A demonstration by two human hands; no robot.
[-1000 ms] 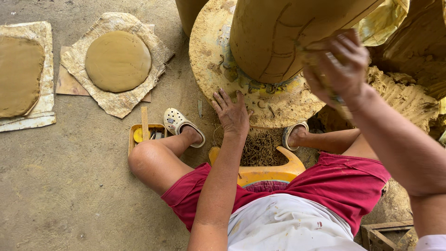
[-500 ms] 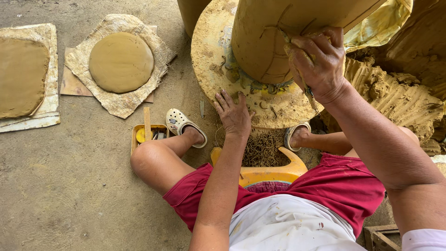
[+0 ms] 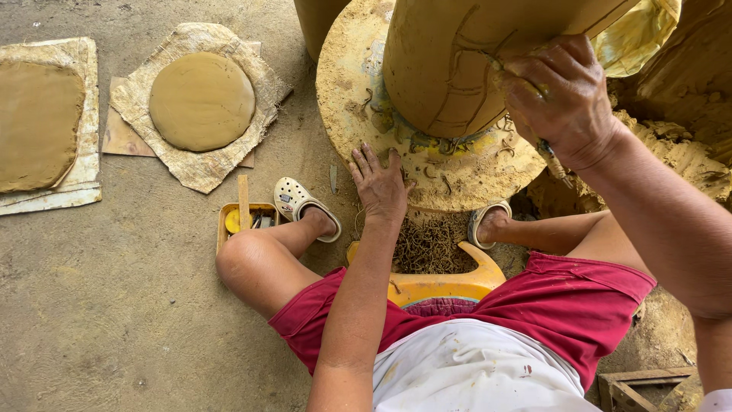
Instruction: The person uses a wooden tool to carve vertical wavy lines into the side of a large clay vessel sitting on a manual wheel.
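R hand (image 3: 563,99) is gripping a thin carving tool (image 3: 550,151), fingers closed round it, tip pressing against the side of the tall clay pot (image 3: 465,61), which is standing on the round turntable (image 3: 358,99) w/ cut lines showing in its wall. L hand (image 3: 379,185) is lying open, palm down, fingers spread on the turntable's near edge. Clay shavings (image 3: 428,244) are piling below, betw the person's feet. A round clay disc (image 3: 201,101) is sitting on sacking to the left, w/ a small yellow tray (image 3: 226,221) just beside the left shoe (image 3: 293,200)
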